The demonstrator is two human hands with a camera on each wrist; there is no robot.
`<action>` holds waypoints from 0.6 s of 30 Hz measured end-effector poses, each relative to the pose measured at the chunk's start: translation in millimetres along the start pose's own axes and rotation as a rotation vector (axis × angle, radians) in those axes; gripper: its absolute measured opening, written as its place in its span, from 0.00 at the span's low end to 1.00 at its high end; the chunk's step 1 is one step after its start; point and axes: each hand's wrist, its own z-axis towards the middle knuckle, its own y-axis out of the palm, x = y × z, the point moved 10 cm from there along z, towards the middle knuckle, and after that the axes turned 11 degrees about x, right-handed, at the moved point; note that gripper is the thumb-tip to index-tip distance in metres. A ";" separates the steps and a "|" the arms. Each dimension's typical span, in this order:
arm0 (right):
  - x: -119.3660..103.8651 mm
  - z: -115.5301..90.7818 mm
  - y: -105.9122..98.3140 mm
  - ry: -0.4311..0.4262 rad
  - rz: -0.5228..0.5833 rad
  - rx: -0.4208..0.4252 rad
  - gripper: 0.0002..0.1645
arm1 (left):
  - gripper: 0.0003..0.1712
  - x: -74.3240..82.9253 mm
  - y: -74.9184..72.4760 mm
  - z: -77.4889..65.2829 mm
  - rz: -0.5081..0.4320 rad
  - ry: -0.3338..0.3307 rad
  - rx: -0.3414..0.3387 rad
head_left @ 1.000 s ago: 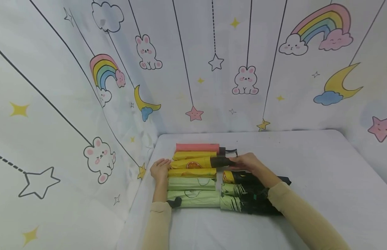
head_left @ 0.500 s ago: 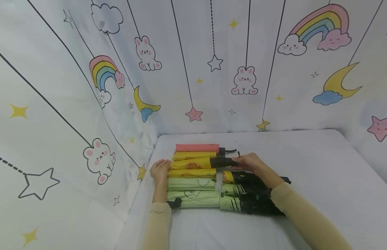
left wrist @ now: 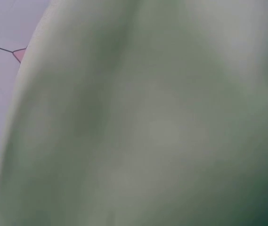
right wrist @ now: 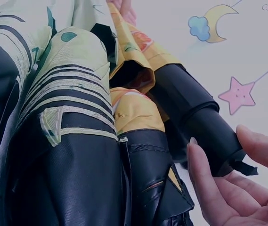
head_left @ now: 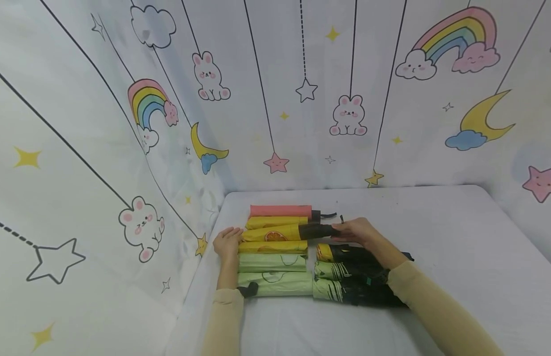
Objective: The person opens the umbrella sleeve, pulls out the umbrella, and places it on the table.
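Note:
A folded umbrella in a yellow sleeve point(head_left: 266, 234) with an orange-slice print lies crosswise, raised slightly over its neighbours. My right hand point(head_left: 359, 230) pinches the end of its black handle point(right wrist: 209, 129); the right wrist view shows thumb point(right wrist: 261, 148) and fingers on either side, with a short strap point(right wrist: 246, 168) poking out. At the sleeve's far left end, my left hand point(head_left: 228, 241) holds on with its fingertips. A blurred pale green surface point(left wrist: 138, 122) fills most of the left wrist view and hides that hand's work, leaving only a bit of finger at the left edge.
Behind lie a red umbrella point(head_left: 280, 210) and another yellow one point(head_left: 277, 222). In front are a flat yellow sleeve point(head_left: 273, 246), two green sleeves point(head_left: 275, 284) and several black folded umbrellas point(head_left: 368, 292) to their right. A white cloth point(head_left: 471, 267) covers the table; a patterned curtain point(head_left: 302, 133) hangs behind.
My right hand has shifted slightly right along the handle's end, and a small strap now stands up beside it. My left hand has stayed at the sleeve's left end.

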 end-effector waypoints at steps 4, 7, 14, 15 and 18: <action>-2.1 -3.4 0.1 -0.004 0.027 -0.016 0.38 | 0.26 1.4 0.6 -1.4 0.001 0.008 0.000; -3.7 -4.6 -0.3 -0.008 0.034 -0.019 0.37 | 0.26 2.3 0.2 -1.8 0.005 0.013 0.002; -5.4 -5.1 -1.7 0.002 0.047 -0.024 0.36 | 0.26 1.0 -0.8 -0.8 0.011 0.001 0.004; -6.1 -5.5 -2.0 0.000 0.047 -0.024 0.36 | 0.26 0.7 -0.9 -0.6 0.012 0.000 0.003; -7.6 -6.3 -2.5 -0.003 0.053 -0.024 0.37 | 0.26 0.4 -0.4 -0.2 0.005 -0.005 -0.001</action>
